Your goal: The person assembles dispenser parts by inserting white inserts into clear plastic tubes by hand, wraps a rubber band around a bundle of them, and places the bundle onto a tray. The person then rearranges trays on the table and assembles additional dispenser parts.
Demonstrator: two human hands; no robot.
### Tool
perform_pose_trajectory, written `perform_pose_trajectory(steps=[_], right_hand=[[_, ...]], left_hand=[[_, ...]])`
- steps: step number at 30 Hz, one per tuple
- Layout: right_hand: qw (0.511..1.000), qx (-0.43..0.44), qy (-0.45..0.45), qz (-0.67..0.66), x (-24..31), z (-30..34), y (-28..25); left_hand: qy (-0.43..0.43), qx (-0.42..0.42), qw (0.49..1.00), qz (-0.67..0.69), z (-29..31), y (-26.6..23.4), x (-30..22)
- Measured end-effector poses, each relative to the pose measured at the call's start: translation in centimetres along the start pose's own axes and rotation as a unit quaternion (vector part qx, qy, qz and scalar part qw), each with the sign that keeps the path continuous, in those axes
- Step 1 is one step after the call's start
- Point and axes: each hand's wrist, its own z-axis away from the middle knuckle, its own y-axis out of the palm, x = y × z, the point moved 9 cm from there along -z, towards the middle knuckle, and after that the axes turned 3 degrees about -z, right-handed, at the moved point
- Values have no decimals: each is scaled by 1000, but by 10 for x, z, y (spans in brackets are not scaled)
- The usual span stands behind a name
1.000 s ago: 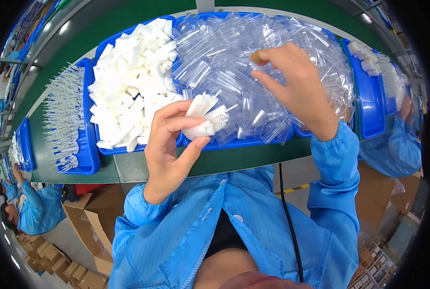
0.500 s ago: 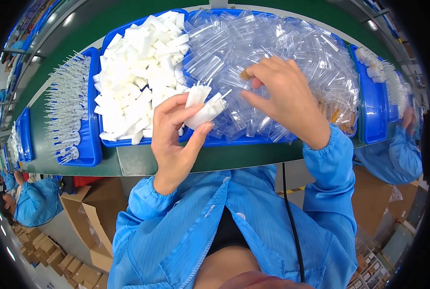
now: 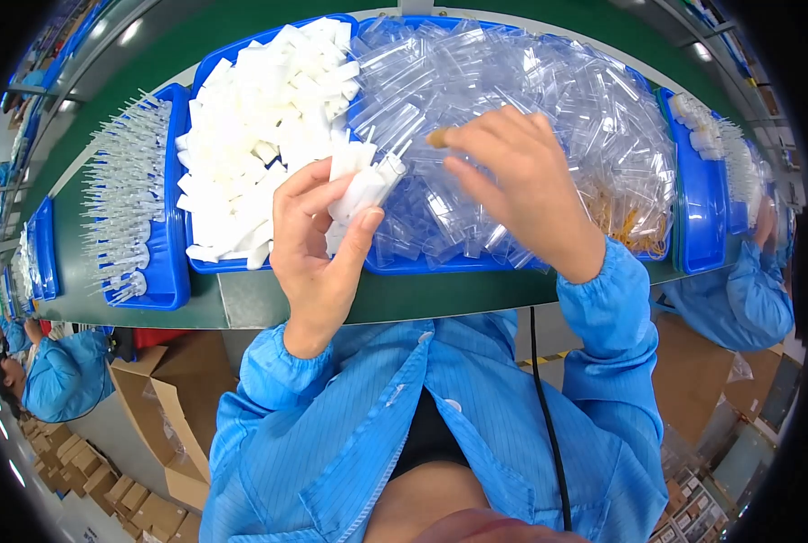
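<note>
My left hand (image 3: 318, 249) is raised over the front edge of a blue tray (image 3: 440, 264) and grips a small bundle of white plastic pieces (image 3: 358, 185) between thumb and fingers. My right hand (image 3: 521, 185) is beside it, pinching a small tan part (image 3: 437, 138) at its fingertips, close to the top of the bundle. Below both hands the tray holds a heap of white pieces (image 3: 263, 127) on its left side and a mass of clear plastic tubes (image 3: 521, 81) on its right side.
A blue tray of clear pointed parts (image 3: 132, 208) stands to the left on the green bench (image 3: 404, 297). Another blue tray (image 3: 702, 199) sits on the right, where a co-worker's blue sleeve (image 3: 748, 290) reaches. Cardboard boxes (image 3: 164, 398) stand on the floor at lower left.
My right hand has drawn back from the clear tubes toward my left hand, carrying the small tan part. The left hand has lifted the white bundle slightly to meet it.
</note>
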Motion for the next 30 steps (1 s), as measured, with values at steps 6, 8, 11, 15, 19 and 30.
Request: perform_pose_trajectory(steps=[6, 8, 11, 15, 19, 30], right_hand=[[967, -137, 137, -166, -4, 8, -52], [976, -110, 58, -179, 18, 8, -56], [967, -142, 40, -207, 20, 9, -46], [939, -206, 91, -260, 8, 12, -33], [892, -281, 103, -340, 2, 22, -33], [921, -276, 60, -267, 3, 33, -43]], left_hand=[[-8, 21, 999, 33, 4, 6, -6], [-11, 25, 998, 55, 3, 13, -10], [-79, 69, 987, 124, 3, 29, -7], [-128, 96, 969, 186, 7, 41, -6], [-164, 83, 954, 237, 9, 48, -2], [-109, 44, 981, 156, 3, 34, -9]])
